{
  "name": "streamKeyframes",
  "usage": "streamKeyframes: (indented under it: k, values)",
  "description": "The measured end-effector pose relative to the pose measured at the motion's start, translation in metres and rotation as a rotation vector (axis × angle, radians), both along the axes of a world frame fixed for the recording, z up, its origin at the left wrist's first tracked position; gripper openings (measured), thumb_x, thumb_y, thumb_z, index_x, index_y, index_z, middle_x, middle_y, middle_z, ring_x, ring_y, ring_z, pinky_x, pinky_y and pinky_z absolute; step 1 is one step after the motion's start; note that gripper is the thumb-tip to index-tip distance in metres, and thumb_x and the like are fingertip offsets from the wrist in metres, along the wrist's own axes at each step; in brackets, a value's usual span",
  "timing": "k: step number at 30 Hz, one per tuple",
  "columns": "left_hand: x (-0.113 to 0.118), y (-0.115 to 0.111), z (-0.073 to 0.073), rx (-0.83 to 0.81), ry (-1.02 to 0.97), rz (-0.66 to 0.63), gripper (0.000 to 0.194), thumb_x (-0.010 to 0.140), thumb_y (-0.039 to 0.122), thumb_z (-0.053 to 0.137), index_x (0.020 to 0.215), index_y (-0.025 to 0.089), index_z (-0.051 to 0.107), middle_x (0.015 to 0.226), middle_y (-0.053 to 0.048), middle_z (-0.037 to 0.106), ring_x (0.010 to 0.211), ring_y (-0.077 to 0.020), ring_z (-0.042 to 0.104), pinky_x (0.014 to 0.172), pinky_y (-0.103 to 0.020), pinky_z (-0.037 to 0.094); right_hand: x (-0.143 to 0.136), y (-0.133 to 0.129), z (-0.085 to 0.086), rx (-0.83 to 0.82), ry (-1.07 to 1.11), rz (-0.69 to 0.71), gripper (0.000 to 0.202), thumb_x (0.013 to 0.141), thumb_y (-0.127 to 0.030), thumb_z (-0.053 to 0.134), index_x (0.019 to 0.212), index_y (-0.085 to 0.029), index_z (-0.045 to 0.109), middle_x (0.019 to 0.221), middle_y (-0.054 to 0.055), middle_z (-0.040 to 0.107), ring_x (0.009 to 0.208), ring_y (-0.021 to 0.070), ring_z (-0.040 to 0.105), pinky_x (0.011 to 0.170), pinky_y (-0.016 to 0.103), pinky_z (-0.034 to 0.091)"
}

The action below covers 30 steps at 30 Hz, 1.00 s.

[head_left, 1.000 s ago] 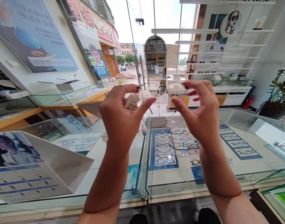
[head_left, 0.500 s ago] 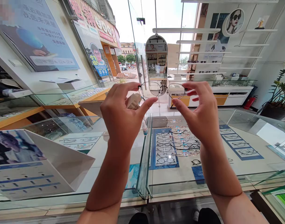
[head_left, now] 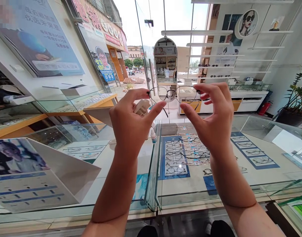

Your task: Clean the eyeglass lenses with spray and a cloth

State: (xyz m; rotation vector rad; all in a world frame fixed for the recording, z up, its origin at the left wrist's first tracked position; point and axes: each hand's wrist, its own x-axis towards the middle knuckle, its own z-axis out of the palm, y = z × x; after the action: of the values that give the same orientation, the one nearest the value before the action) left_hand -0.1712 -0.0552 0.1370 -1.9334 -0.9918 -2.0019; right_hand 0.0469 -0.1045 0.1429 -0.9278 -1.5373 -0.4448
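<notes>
A pair of thin dark-rimmed eyeglasses (head_left: 171, 90) is raised in front of me, spanning both hands, with clear view through its lenses. My left hand (head_left: 128, 121) pinches the frame's left end between fingers and thumb side. A crumpled pale cloth or tissue (head_left: 142, 107) is tucked in the same palm; its exact kind is unclear. At the other end, my right hand (head_left: 216, 120) has its fingertips on the frame by the hinge, thumb below the lens. One temple arm hangs down near my left thumb.
Below is a glass display counter (head_left: 190, 194) with rows of eyeglasses (head_left: 195, 151) and a blue display card (head_left: 177, 158). A small white bottle (head_left: 153, 135) stands by the glass edge. A desk calendar (head_left: 29, 177) is at left; an oval mirror (head_left: 165, 49) stands beyond.
The eyeglasses have tilted slightly, and a temple arm shows lower beside my left thumb. My right hand has shifted a little up and to the right.
</notes>
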Motion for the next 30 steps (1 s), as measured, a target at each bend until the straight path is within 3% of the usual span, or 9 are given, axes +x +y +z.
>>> streamKeyframes:
  k: [3,9,14,19,22,27,30]
  values:
    - [0.001,-0.001,0.0,-0.003,-0.016,0.008,0.046,0.087,0.064,0.096,0.112,0.028,0.081,0.109,-0.004,0.085,0.099,-0.028,0.082,0.086,-0.043,0.065,-0.001,-0.001,0.0,-0.025,0.05,0.064,0.038,0.105,-0.049,0.074,0.14,-0.034,0.07,0.136,0.013,0.069,0.129,0.0398,0.067,0.107,0.064,0.064]
    - [0.005,0.001,-0.004,0.034,-0.096,-0.012,0.046,0.091,0.06,0.093,0.127,0.036,0.075,0.132,-0.005,0.081,0.133,-0.035,0.074,0.095,-0.05,0.066,-0.005,0.001,0.0,-0.02,0.238,0.198,0.031,0.108,-0.047,0.068,0.135,-0.033,0.077,0.14,0.013,0.072,0.124,0.035,0.073,0.104,0.058,0.066]
    - [0.012,0.008,-0.009,0.145,-0.189,0.054,0.051,0.088,0.061,0.096,0.126,0.035,0.075,0.133,-0.005,0.079,0.129,-0.0356,0.075,0.095,-0.055,0.066,-0.005,0.01,-0.001,0.016,0.248,0.242,0.035,0.115,-0.041,0.055,0.137,-0.029,0.08,0.132,0.013,0.074,0.125,0.0296,0.075,0.108,0.054,0.065]
    - [0.013,0.01,-0.013,0.167,-0.201,0.083,0.055,0.089,0.057,0.097,0.133,0.034,0.074,0.139,-0.008,0.078,0.137,-0.037,0.072,0.092,-0.05,0.069,-0.002,0.013,-0.003,0.024,0.29,0.271,0.032,0.114,-0.044,0.06,0.129,-0.027,0.084,0.124,0.011,0.079,0.119,0.0267,0.076,0.106,0.049,0.064]
    - [0.011,0.013,-0.016,0.141,-0.187,0.018,0.056,0.091,0.055,0.095,0.139,0.034,0.071,0.146,-0.009,0.076,0.145,-0.0381,0.068,0.091,-0.048,0.071,0.001,0.017,-0.004,0.0,0.3,0.281,0.033,0.114,-0.046,0.061,0.127,-0.027,0.085,0.121,0.011,0.08,0.116,0.0261,0.076,0.102,0.047,0.064]
    - [0.011,0.02,-0.018,0.105,-0.19,-0.222,0.058,0.094,0.051,0.093,0.144,0.033,0.069,0.153,-0.012,0.072,0.156,-0.0412,0.06,0.09,-0.048,0.072,0.005,0.022,-0.005,-0.031,0.337,0.305,0.032,0.113,-0.049,0.065,0.122,-0.027,0.086,0.12,0.01,0.082,0.113,0.0252,0.077,0.1,0.046,0.064]
    - [0.013,0.021,-0.018,0.163,-0.213,-0.199,0.055,0.093,0.05,0.094,0.14,0.032,0.071,0.151,-0.012,0.073,0.156,-0.0408,0.061,0.09,-0.046,0.073,0.006,0.023,-0.005,-0.048,0.357,0.321,0.032,0.111,-0.05,0.068,0.121,-0.027,0.086,0.12,0.01,0.083,0.112,0.0252,0.077,0.099,0.046,0.065]
